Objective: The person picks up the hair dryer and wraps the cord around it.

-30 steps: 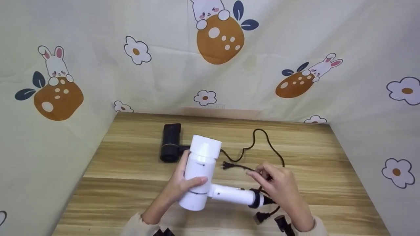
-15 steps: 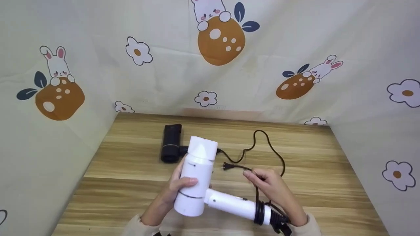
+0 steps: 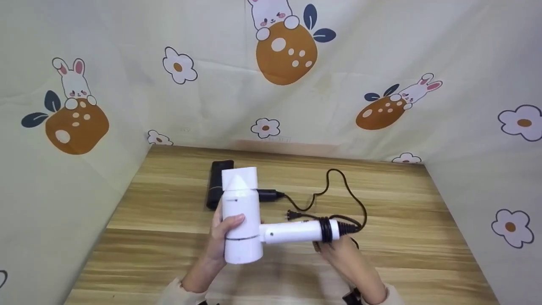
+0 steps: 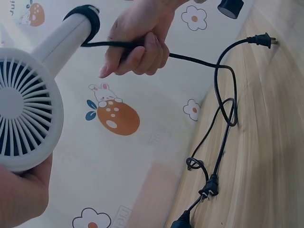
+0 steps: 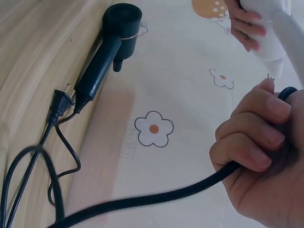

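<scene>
A white hair dryer (image 3: 241, 214) is raised over the table in the head view, its handle pointing right. My left hand (image 3: 219, 243) grips its barrel, thumb across the front. Several turns of black cord (image 3: 326, 230) circle the handle near its end. Below that end is my right hand (image 3: 345, 258), partly hidden by the handle. The right wrist view shows the right hand's fingers (image 5: 242, 135) curled round the cord (image 5: 180, 192), which runs down to the table. The left wrist view shows the dryer's round grille (image 4: 23, 109) and the cord stretched from handle to right hand.
A black hair dryer (image 5: 121, 28) lies at the back left of the wooden table (image 3: 161, 203), partly behind the white one. Its thin cord (image 3: 349, 186) loops to the right. One plug (image 3: 293, 214) lies near it; another plug (image 4: 261, 40) rests farther off. Patterned cloth (image 3: 211, 106) surrounds the table.
The white hair dryer has shifted left and turned, its handle now nearly level. The right hand has moved under the handle's end with the cord, and more cord now wraps the handle.
</scene>
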Available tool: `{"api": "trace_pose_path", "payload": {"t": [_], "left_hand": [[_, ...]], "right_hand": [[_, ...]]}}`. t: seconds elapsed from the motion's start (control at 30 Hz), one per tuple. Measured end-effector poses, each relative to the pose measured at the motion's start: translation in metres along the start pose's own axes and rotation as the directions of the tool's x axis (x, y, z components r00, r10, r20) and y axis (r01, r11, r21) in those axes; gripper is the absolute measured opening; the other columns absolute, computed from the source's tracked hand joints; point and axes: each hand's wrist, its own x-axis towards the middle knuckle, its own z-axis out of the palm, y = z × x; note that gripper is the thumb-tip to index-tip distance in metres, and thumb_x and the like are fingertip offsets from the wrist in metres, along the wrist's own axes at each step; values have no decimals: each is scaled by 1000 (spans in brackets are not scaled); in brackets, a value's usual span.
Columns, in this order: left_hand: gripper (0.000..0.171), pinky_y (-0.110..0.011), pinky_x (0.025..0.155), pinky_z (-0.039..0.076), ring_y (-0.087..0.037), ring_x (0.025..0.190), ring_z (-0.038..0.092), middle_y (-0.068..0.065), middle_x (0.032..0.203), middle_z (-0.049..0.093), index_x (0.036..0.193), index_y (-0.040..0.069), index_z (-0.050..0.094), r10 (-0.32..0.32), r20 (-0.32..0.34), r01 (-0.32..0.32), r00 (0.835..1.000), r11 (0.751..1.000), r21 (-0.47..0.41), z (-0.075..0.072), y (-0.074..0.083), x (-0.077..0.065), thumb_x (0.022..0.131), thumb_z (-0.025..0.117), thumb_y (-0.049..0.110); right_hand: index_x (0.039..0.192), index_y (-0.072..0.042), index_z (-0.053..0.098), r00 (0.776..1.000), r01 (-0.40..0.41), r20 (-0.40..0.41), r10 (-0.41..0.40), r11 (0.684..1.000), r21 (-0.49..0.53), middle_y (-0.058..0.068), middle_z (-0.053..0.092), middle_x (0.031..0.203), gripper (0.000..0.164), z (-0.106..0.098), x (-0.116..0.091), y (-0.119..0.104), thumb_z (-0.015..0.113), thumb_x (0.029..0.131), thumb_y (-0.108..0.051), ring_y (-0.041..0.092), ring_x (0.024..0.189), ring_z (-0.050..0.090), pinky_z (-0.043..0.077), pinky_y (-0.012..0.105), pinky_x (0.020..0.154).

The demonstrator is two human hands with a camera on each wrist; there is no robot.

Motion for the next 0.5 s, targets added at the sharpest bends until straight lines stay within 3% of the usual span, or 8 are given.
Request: {"api": "trace_pose_path", "payload": {"t": [0.1,0.23,0.33,0.5], "left_hand": [[41,-33,74,53,-16,83,63,-2,100,60,122,24,41,-18,-128,20,992,1000,17,0,1,1,84,46,9],[37,-31,73,51,-14,81,61,0,96,60,122,19,40,-64,-272,80,960,996,49,-1,2,3,86,47,12],[40,-31,72,51,-14,81,60,-1,95,59,126,13,37,-81,-321,111,944,991,77,-1,1,5,87,47,12],[49,-31,73,51,-15,82,60,-1,96,58,131,8,31,-62,-347,116,936,983,139,-2,-2,8,86,51,11]], "right_hand": [[66,-15,51,1000,4,-21,-2,996,84,-13,48,57,31,2,1,-3,46,96,-11,-4,52,40,40,17,51],[61,-20,46,980,158,-120,-158,987,-7,-18,39,52,33,1,-2,-6,56,91,-9,-8,48,29,30,8,45],[65,-20,46,958,243,-137,-251,967,-76,-18,35,53,29,0,-5,-7,65,85,-10,-10,49,26,25,5,43],[71,-19,52,939,297,-145,-311,948,-115,-17,36,56,22,-5,-8,-5,69,81,-10,-10,51,30,27,4,44]]}}
